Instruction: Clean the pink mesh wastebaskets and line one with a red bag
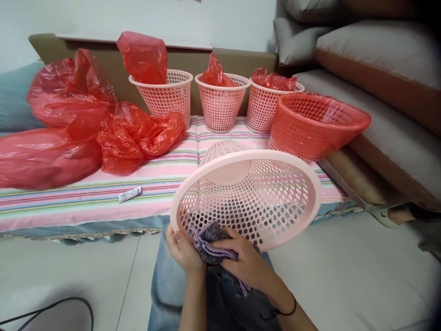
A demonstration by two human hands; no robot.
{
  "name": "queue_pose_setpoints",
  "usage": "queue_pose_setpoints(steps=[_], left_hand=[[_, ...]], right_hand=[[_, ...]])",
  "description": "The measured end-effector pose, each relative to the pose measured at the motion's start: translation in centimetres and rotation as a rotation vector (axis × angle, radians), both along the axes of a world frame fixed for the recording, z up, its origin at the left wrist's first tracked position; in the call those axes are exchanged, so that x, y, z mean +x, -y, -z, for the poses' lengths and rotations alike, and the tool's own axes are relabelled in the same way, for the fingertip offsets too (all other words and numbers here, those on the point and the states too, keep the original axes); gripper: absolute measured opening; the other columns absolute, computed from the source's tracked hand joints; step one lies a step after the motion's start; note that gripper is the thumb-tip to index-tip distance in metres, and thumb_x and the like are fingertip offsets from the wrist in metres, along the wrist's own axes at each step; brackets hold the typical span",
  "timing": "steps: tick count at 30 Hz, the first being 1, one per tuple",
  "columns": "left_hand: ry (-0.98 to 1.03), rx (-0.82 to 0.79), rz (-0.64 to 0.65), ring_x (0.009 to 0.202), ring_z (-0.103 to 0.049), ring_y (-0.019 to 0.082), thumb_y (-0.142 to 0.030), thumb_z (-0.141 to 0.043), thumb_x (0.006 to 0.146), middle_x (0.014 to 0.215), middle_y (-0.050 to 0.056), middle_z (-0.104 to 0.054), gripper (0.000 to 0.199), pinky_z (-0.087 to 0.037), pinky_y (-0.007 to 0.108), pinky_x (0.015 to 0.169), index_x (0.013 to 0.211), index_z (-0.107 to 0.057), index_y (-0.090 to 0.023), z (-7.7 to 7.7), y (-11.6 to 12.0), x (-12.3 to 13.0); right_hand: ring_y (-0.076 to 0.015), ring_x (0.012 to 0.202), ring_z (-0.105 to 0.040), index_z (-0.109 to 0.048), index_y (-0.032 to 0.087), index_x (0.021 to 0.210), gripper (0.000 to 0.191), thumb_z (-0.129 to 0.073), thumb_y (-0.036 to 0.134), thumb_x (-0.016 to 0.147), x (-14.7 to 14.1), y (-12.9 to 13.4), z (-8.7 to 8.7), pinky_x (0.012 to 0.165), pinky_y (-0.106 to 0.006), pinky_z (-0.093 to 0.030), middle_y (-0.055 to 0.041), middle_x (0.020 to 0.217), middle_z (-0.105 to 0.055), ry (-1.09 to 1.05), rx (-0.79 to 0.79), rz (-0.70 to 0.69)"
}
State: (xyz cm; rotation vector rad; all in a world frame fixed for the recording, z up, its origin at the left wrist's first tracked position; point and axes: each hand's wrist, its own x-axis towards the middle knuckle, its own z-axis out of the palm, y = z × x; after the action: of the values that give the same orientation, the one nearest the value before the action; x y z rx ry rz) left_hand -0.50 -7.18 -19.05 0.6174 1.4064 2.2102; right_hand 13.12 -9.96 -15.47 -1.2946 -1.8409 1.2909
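Observation:
A pink perforated basket (246, 207) lies tilted above my lap, its wide mouth facing me. My left hand (186, 250) is closed round the rim at its lower left. In my right hand (246, 259) is a bunched purple and dark grey cloth (213, 241), pressed against the basket's near edge beside my left hand. Part of the cloth hangs down below my right hand. The fingertips of my left hand are partly hidden by the rim and cloth.
Behind stand three pink baskets (222, 103) with red bags in them and one basket covered by a red bag (310, 133). Loose red bags (82, 124) lie left on the striped cloth (165, 188), near a small white packet (130, 195). Cushions (386, 55) are piled right; a person's foot (399, 215) shows.

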Motion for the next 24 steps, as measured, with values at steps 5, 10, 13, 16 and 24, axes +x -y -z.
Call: queue_pose_setpoints(steps=[5,10,13,16,24], left_hand=[[-0.009,-0.014,0.081,0.107,-0.065,0.026,-0.058,-0.058,0.088,0.114,0.011,-0.067,0.045,-0.050,0.043,0.097,0.112,-0.063,-0.020,-0.2,0.2,0.0],[-0.080,-0.013,0.093,0.110,-0.064,0.027,-0.055,-0.058,0.090,0.111,0.010,-0.067,0.041,-0.048,0.045,0.101,0.109,-0.064,-0.019,-0.5,0.6,0.5],[-0.124,-0.039,0.083,0.104,-0.065,0.025,-0.053,-0.056,0.091,0.107,0.008,-0.067,0.039,-0.050,0.042,0.097,0.108,-0.064,-0.019,-0.8,0.8,0.5],[-0.188,-0.081,0.040,0.096,-0.066,0.021,-0.052,-0.056,0.091,0.102,0.006,-0.068,0.037,-0.051,0.037,0.091,0.106,-0.066,-0.020,-0.9,0.9,0.4],[-0.142,-0.039,0.054,0.096,-0.069,0.023,-0.050,-0.054,0.091,0.101,0.007,-0.069,0.034,-0.053,0.041,0.092,0.103,-0.065,-0.020,-1.1,0.4,1.1]], right_hand=[[-0.0249,0.116,-0.062,-0.076,0.032,0.115,0.049,-0.064,0.011,0.073,1.9,-1.6,-1.5,0.107,-0.039,-0.043,-0.0034,0.129,-0.065,-0.111,0.005,-0.128],[-0.0247,0.110,-0.060,-0.070,0.024,0.126,0.049,-0.059,0.009,0.080,2.4,-9.5,-2.6,0.099,-0.035,-0.045,-0.0089,0.121,-0.065,0.320,0.307,0.066],[-0.0270,0.113,-0.059,-0.067,0.024,0.131,0.047,-0.056,0.014,0.086,1.8,-13.8,-1.5,0.099,-0.035,-0.043,-0.0116,0.124,-0.062,0.697,0.307,0.198],[-0.0292,0.109,-0.060,-0.070,0.027,0.125,0.043,-0.055,0.017,0.087,0.8,-16.0,0.5,0.095,-0.037,-0.044,-0.0118,0.122,-0.063,0.822,0.259,0.178],[-0.0308,0.112,-0.057,-0.070,0.030,0.124,0.039,-0.056,0.023,0.089,0.2,-15.7,2.8,0.096,-0.040,-0.041,-0.0123,0.130,-0.059,0.822,0.273,0.114]])
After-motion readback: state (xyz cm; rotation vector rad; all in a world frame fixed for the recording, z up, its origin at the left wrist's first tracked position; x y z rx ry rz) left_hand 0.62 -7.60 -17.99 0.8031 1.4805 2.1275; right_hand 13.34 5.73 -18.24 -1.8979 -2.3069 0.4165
